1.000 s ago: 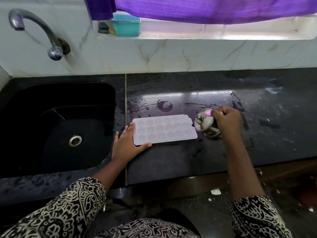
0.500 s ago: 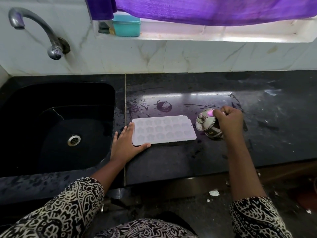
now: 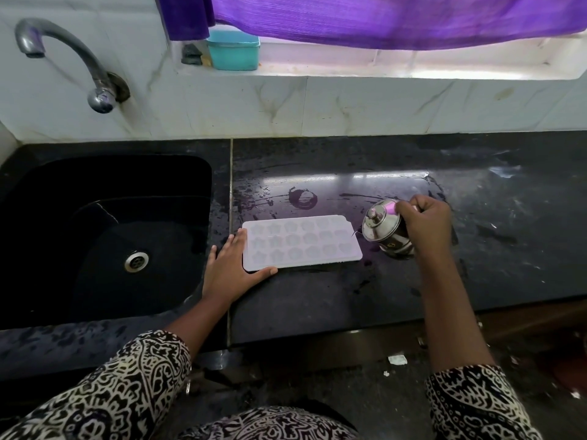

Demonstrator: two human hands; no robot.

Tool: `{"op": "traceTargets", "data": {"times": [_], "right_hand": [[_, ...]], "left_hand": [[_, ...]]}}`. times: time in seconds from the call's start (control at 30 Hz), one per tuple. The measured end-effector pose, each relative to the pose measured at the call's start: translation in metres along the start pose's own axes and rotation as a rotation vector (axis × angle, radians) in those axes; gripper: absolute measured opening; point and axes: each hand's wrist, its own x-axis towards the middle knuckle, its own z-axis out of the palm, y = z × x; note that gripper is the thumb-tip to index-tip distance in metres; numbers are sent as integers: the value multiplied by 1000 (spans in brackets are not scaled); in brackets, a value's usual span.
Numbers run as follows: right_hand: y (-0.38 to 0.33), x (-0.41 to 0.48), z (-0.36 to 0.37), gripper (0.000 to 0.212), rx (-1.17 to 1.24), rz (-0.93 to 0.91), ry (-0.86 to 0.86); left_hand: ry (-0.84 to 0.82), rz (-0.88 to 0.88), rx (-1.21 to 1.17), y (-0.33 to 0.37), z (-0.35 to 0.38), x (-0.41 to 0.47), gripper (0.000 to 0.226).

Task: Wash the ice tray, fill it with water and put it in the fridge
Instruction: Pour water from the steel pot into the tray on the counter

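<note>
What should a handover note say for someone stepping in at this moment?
Left hand: flat on the counter, fingers straight, bracing the left end of the tray.
Right hand: grips a steel jug, tilted toward the tray's right end.
Tray: flat on the counter, right of the sink.
Done: tray is out of the sink; whether any cells hold water cannot be told.
Left: fill the cells, then carry the tray level to the fridge, which is not in view.
</note>
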Motion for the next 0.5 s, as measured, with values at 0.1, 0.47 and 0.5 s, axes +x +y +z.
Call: {"op": "traceTargets", "data": {"times": [0.1,0.47,0.5], "right_hand": [[1,-1,-1,43,1,7,3],[2,-1,-2,41,-19,2,2],[2,-1,-2,41,-22,5,3]], "left_hand": [[1,-3,3,0,0,-1,122],[-12,-9,1,2,-1,-2,121],[-9,-8,2,2,-1,-2,121]]}}
